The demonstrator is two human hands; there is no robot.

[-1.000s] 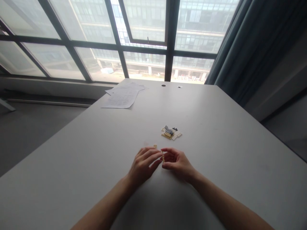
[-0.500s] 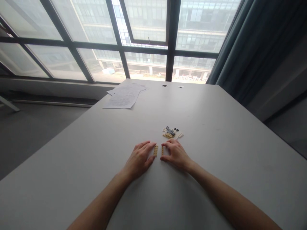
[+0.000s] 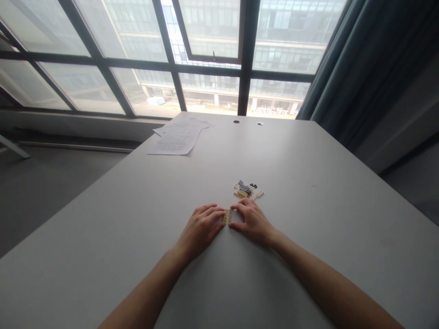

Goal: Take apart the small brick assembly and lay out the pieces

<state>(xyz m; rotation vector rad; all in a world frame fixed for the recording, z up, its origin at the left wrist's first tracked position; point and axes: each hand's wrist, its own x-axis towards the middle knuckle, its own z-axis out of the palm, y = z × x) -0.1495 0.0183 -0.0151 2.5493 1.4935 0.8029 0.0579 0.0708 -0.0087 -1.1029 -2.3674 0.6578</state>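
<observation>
My left hand [image 3: 202,227] rests on the white table, its thumb and fingers closed on the ends of a tan studded building plate [image 3: 224,217]. Across from it, my right hand [image 3: 252,220] grips a narrower tan building plate [image 3: 229,217] by its two ends, between thumb and forefinger. The two plates lie side by side, long edges facing; whether they touch I cannot tell. Just beyond my right hand is a small pile of building pieces [image 3: 245,188] in grey, white, tan and black.
Printed paper sheets [image 3: 174,140] lie at the far left of the white table [image 3: 137,196]. Two round holes, one of them this dark cable hole [image 3: 236,122], sit near the far edge. Behind are windows, with a dark curtain [image 3: 346,68] at the right.
My two hands have brought the tan plates closer together. The gap between them has narrowed to almost nothing. The pile has stayed in place.
</observation>
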